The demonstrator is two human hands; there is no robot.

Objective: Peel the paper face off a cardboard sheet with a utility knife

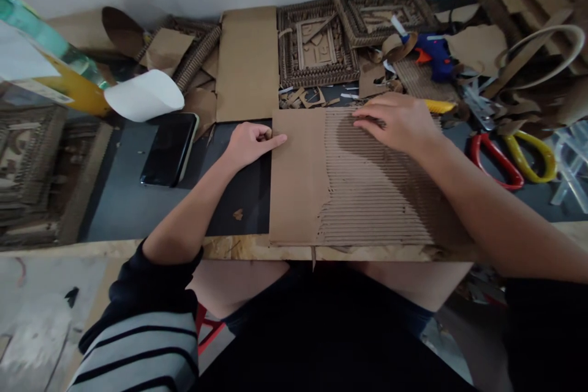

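A dark tabletop (243,196) lies beneath your work. Your right hand (395,122) has its fingertips nearly together over the ridges (367,208) (whether they pinch anything, I cannot tell); your left hand (250,144) lays its thumb over the edge, other fingers curled. The cardboard sheet (296,184) lies in front of you, smooth at left. Press that side down firmly, work along the ridges, and mind the yellow tool (438,106) by your right hand.

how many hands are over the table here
2: the left hand, its thumb over the left edge of the cardboard sheet, and the right hand, over the sheet's ridged part near the far edge.
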